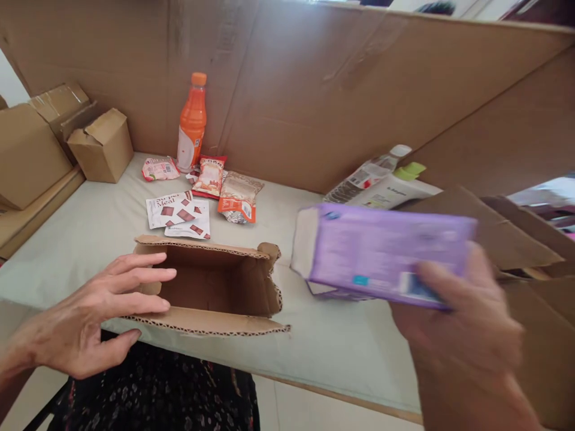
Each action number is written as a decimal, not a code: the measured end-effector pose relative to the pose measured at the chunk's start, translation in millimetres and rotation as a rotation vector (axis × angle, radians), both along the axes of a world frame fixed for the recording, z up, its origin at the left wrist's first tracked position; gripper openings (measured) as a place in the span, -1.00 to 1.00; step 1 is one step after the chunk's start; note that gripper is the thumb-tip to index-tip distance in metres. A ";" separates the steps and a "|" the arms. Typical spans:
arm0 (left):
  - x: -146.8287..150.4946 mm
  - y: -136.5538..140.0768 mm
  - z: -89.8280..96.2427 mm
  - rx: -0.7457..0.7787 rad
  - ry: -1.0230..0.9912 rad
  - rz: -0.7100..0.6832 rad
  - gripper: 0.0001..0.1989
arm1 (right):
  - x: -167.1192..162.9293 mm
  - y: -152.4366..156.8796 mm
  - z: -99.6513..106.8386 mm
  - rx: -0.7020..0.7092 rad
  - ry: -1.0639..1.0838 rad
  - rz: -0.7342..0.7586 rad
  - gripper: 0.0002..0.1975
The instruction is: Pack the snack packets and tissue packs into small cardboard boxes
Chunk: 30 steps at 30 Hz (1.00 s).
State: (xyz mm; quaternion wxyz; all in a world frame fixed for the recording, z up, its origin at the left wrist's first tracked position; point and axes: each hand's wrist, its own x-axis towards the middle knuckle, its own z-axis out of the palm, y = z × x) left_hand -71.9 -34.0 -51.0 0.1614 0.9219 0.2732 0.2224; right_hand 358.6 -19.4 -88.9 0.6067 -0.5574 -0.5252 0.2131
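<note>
My right hand [467,311] grips a purple box [359,251], slightly blurred, whose left end has a pale flap standing out. It is held above the table, to the right of an open cardboard box [260,326]. That box lies in front of me with its top open and its inside bare. Over its left end, my left hand [112,299] hovers with fingers spread and nothing in them; whether the fingertips touch the cardboard I cannot tell. Behind the box lie two white sachets [168,212] with dark red squares.
An orange bottle [192,126] stands at the back near several snack packets [238,197]. A clear bottle [363,176] and a white bottle with a green cap [395,187] lean at the back right. Cardboard boxes [101,146] sit left and right [539,317]; a cardboard wall [287,84] rises behind.
</note>
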 end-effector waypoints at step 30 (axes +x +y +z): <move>17.0 -31.7 -41.1 0.341 -0.241 0.340 -0.73 | -188.7 30.6 39.3 -0.107 -1.345 0.945 -0.37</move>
